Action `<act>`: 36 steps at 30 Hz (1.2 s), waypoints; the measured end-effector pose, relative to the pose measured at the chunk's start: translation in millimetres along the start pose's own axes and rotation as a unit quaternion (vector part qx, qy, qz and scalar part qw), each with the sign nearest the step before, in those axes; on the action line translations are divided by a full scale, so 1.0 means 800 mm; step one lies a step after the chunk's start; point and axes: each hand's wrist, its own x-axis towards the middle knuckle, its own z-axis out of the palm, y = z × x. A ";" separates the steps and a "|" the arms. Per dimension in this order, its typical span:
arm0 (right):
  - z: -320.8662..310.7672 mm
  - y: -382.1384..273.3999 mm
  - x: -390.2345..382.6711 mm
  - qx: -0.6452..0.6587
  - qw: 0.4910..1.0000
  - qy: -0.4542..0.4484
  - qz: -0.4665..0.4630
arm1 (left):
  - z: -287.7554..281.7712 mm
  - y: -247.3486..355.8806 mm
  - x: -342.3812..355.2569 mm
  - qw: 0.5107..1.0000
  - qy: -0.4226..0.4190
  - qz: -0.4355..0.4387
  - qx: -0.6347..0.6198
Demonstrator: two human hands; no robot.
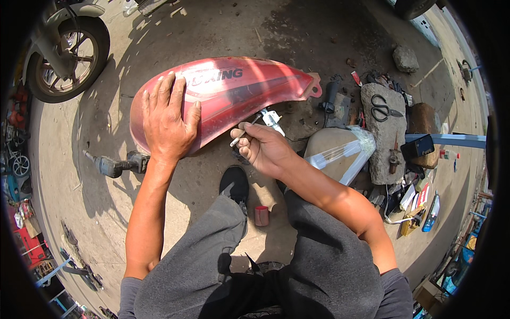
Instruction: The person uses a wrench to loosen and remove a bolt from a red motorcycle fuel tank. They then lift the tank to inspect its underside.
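Observation:
A red motorcycle fuel tank (234, 95) lies in front of me, with dark lettering and a mounting lug at its right end. My left hand (169, 119) is open and lies flat on the tank's left part, fingers pointing away from me. By the tank's near edge, my right hand (263, 146) is closed on a slim, light metal tool (238, 137); its full shape is hidden by the fingers. Just beyond those fingers a silver metal fitting (272, 120) shows below the tank's edge. Whether the tool touches the fitting I cannot tell.
A cordless power tool (114, 166) lies left of the tank. To the right are a partly taped tan panel (332, 144), black scissors (383, 110) on a stone slab (380, 143), and scattered tools. A red cylinder (261, 216) stands near my foot; a motorcycle wheel (79, 58) is at far left.

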 end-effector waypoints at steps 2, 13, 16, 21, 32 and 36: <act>0.003 -0.001 -0.005 -0.002 1.000 0.008 0.007 | 0.001 -0.001 0.000 1.000 0.001 -0.001 -0.003; -0.015 0.025 0.007 -0.315 0.942 0.111 -0.039 | 0.004 -0.002 -0.001 1.000 0.005 0.003 -0.003; -0.018 0.028 0.010 -0.326 0.938 0.106 -0.053 | 0.003 -0.001 0.000 1.000 0.005 0.003 -0.009; -0.010 0.025 0.013 -0.345 0.930 0.121 -0.048 | 0.003 -0.001 0.000 1.000 0.006 0.003 -0.006; 0.006 0.009 -0.007 -0.119 0.993 0.017 0.019 | 0.003 -0.002 -0.001 1.000 0.009 -0.001 -0.015; -0.004 0.016 0.004 -0.248 0.965 0.087 -0.017 | 0.003 -0.002 0.000 1.000 0.008 0.001 -0.015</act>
